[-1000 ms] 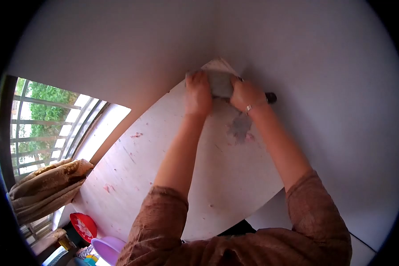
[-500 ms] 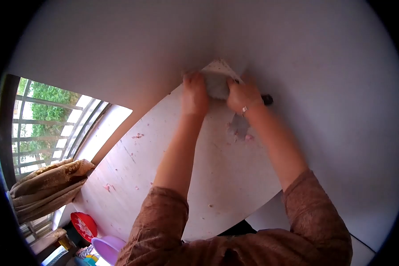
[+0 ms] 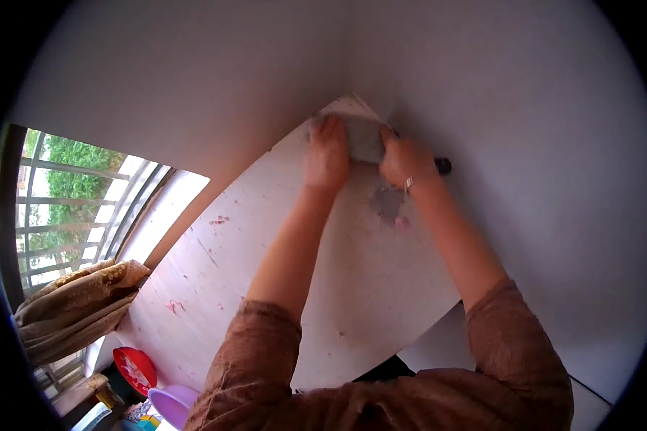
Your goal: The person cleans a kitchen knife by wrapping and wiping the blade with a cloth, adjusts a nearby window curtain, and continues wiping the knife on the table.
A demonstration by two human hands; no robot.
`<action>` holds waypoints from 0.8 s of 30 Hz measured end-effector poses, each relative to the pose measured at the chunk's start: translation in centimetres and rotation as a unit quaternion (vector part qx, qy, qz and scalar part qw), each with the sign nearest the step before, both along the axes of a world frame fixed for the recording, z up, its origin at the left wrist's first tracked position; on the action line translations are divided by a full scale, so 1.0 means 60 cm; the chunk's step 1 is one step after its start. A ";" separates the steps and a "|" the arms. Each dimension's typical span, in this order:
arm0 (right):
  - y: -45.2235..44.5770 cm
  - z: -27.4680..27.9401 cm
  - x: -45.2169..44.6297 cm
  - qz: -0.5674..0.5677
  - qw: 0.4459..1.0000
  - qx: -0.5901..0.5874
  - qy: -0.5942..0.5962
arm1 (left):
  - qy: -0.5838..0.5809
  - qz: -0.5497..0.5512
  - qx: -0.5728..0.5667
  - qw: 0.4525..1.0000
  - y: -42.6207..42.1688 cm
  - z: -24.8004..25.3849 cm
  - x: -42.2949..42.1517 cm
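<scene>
Toward the far corner of the pale tabletop, a cleaver with a broad grey blade lies crosswise between my hands. My right hand is closed round its handle, whose dark end sticks out past the wrist side. My left hand grips the blade's left end, fingers bent over its far edge; the fingertips are blurred. Just below the right hand is a greyish patch with a small pink scrap on it, perhaps meat. What lies under the blade is hidden.
Small pink bits and dark specks dot the tabletop's left side. A red bowl and a purple basin stand at lower left. Walls meet behind the table's far corner. A barred window and a brown curtain are on the left.
Both hands have shifted slightly to the right together with the cleaver. The greyish patch and pink scrap stay in about the same place.
</scene>
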State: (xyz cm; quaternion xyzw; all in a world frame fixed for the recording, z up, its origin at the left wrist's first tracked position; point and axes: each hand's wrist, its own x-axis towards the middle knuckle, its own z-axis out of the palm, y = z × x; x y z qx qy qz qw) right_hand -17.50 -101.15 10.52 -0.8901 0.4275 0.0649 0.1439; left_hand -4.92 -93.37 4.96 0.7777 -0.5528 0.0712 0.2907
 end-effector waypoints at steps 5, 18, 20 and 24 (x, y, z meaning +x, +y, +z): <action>-0.036 0.001 0.020 0.028 0.999 0.004 0.019 | 0.041 -0.002 0.067 0.997 -0.037 0.028 0.022; -0.029 -0.024 -0.022 0.059 0.994 -0.084 -0.035 | -0.022 0.003 0.069 0.997 -0.012 0.014 -0.015; -0.005 -0.004 -0.051 0.059 0.998 -0.036 0.002 | -0.047 0.000 0.053 0.997 0.023 0.002 -0.050; -0.031 -0.007 -0.019 0.032 0.999 0.016 0.020 | -0.024 -0.005 0.083 0.996 -0.005 0.019 -0.024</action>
